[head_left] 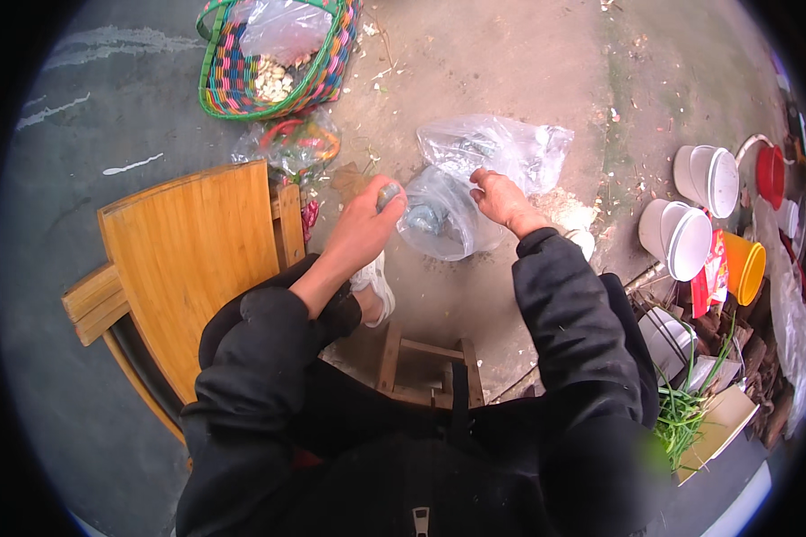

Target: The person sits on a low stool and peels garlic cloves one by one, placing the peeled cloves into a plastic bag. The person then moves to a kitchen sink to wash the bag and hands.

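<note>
My left hand (367, 219) is closed round a small, rounded greyish object (388, 195); its exact kind I cannot make out. Just to the right, a clear plastic bag (475, 228) stands on the ground with its mouth open, and pale blue-grey lumps (425, 217) show inside it. My right hand (505, 200) is at the bag's right rim, its bent fingers pinching the plastic. Behind the rim another crumpled clear plastic bag (533, 152) lies spread out.
A colourful woven basket (331, 76) stands at the far left, with a knotted plastic bag (300, 148) before it. A wooden folding chair (197, 259) is at my left. White buckets (658, 228), a yellow bucket (741, 259) and green stalks (685, 421) line the right side.
</note>
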`<state>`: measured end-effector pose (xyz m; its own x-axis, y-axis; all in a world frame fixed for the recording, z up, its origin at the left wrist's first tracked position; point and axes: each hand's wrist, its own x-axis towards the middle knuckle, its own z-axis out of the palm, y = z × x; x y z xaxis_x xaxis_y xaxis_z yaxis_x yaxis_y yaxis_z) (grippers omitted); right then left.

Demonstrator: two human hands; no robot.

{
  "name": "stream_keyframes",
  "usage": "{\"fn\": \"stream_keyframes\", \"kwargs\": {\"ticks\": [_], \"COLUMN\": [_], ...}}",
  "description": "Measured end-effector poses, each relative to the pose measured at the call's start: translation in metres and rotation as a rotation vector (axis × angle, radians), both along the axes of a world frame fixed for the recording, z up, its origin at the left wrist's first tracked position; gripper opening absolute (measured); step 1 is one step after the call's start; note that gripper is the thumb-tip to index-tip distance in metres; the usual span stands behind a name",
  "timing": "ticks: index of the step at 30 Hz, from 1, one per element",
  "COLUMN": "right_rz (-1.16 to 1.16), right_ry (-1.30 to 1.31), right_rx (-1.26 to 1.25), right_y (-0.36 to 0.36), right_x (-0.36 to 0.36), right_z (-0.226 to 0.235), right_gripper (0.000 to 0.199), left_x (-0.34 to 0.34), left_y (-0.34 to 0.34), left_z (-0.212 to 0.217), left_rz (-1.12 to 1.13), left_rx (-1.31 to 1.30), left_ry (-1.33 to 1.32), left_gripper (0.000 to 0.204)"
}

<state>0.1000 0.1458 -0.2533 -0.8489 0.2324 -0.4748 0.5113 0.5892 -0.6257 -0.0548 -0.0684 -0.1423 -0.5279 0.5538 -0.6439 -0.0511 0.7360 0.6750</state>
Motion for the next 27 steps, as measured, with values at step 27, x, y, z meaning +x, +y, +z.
{"fn": "stream_keyframes", "kwargs": {"ticks": [27], "right_rz": [-0.380], "right_ry": [-0.118], "right_rx": [-0.010], "right_y": [0.001], "right_x": [0.052], "right_z": [-0.006], "right_gripper": [0.020], "left_x": [0.021], "left_y": [0.005], "left_z": [-0.185], "left_rz": [0.066], "left_rx": [-0.222], "left_ry": [0.293], "left_gripper": [0.022]}}
